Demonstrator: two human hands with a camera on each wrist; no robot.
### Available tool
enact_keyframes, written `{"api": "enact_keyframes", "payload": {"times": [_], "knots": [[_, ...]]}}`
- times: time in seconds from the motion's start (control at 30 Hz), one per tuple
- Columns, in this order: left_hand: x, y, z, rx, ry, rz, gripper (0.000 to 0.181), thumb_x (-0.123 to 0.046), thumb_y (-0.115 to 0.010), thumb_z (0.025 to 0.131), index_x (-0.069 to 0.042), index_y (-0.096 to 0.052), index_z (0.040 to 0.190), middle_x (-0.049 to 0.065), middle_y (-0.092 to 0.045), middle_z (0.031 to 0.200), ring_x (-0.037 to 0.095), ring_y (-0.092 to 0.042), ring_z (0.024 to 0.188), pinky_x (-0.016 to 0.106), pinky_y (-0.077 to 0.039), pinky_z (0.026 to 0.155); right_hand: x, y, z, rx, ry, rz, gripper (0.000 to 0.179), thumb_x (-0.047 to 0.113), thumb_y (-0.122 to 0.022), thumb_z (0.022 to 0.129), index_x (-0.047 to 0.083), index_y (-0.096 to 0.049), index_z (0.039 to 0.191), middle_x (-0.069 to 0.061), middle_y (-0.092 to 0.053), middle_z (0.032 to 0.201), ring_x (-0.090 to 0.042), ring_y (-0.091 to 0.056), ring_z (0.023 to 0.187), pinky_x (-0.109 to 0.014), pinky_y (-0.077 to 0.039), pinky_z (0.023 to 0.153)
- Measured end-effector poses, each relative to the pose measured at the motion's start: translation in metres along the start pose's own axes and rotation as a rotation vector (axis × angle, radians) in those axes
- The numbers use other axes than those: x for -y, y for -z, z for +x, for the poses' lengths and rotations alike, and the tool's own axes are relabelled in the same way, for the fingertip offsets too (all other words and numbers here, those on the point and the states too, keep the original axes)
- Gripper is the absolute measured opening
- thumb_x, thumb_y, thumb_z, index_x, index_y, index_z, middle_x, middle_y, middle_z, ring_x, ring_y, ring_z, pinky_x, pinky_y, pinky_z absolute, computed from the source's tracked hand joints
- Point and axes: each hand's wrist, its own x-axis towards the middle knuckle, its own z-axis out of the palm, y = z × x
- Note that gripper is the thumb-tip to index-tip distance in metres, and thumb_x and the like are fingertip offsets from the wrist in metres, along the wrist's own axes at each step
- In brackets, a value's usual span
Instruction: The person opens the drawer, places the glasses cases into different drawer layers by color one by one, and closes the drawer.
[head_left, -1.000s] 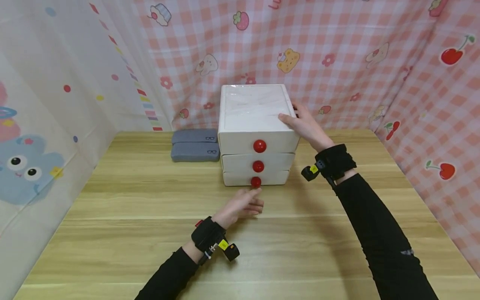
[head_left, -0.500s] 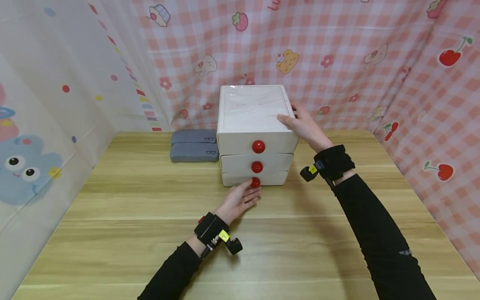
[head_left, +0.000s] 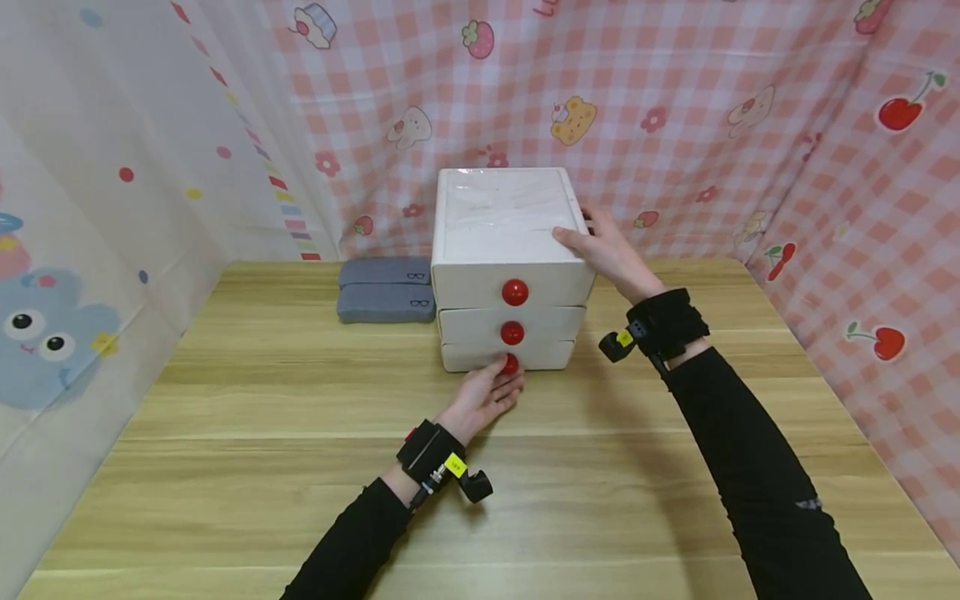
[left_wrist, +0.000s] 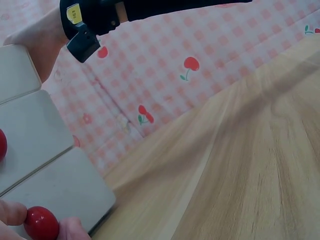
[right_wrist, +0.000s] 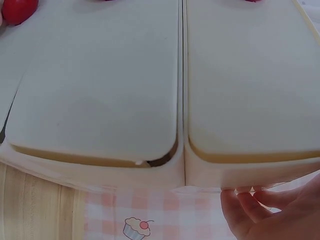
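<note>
A white three-drawer cabinet [head_left: 498, 217] with red round knobs stands at the back of the table, its drawers pushed in. At the lowest drawer, my left hand [head_left: 480, 398] pinches the bottom knob [left_wrist: 42, 223], thumb on one side and a finger on the other; its remaining fingers extend below. My right hand [head_left: 615, 254] holds the cabinet's upper right edge, thumb on the top and fingers along the side. The right wrist view shows those fingertips [right_wrist: 230, 202] against the side wall.
Two grey glasses cases [head_left: 386, 302] lie left of the cabinet, close beside it. A pink checked curtain [head_left: 675, 75] hangs behind and to the right, a white patterned one [head_left: 172, 125] on the left. The wooden table [head_left: 262, 467] extends in front.
My left hand has risen and turned palm-up, from just below the bottom knob to pinching it. The right hand stays on the cabinet's edge. The drawers have not moved.
</note>
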Motion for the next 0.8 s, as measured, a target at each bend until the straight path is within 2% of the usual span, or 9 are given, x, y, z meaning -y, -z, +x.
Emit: {"api": "enact_keyframes", "payload": {"times": [0.33,0.47,0.63,0.8], "knots": [[0.0021,-0.0065,-0.0007,-0.019,-0.017,-0.025,0.024,-0.024,-0.048,0.100,-0.004,-0.055,0.112,0.012,-0.062,0.110,0.021,-0.059,0.104,0.026,-0.046,0.084,0.0001,0.0014,0.0000,-0.004,-0.007,0.004,0.067,0.034,-0.051,0.096,0.011,-0.021,0.151,-0.016,-0.028,0.153,-0.031,-0.038,0.132,-0.052,-0.031,0.111],[0.0026,-0.0073,-0.0008,-0.027,-0.021,-0.020,0.024,-0.024,-0.046,0.101,-0.004,-0.056,0.109,0.011,-0.063,0.104,0.018,-0.060,0.096,0.025,-0.047,0.081,0.0003,-0.0001,0.0000,-0.015,-0.018,0.015,0.066,0.033,-0.051,0.096,0.011,-0.021,0.151,-0.016,-0.029,0.152,-0.031,-0.037,0.133,-0.052,-0.030,0.112],[0.0012,-0.0074,-0.0011,-0.027,-0.020,-0.006,0.019,-0.023,-0.046,0.101,-0.007,-0.055,0.099,0.007,-0.062,0.093,0.014,-0.059,0.085,0.022,-0.047,0.075,0.0016,-0.0019,-0.0009,-0.028,-0.024,0.025,0.066,0.032,-0.051,0.096,0.011,-0.021,0.151,-0.017,-0.029,0.152,-0.032,-0.035,0.135,-0.053,-0.028,0.112],[0.0009,-0.0072,-0.0007,-0.027,-0.015,0.004,0.018,-0.023,-0.046,0.101,-0.009,-0.055,0.094,0.006,-0.062,0.091,0.013,-0.059,0.083,0.020,-0.047,0.074,0.0023,-0.0028,-0.0021,-0.034,-0.019,0.021,0.065,0.032,-0.050,0.096,0.010,-0.021,0.151,-0.018,-0.030,0.152,-0.033,-0.036,0.134,-0.054,-0.028,0.112]]}}
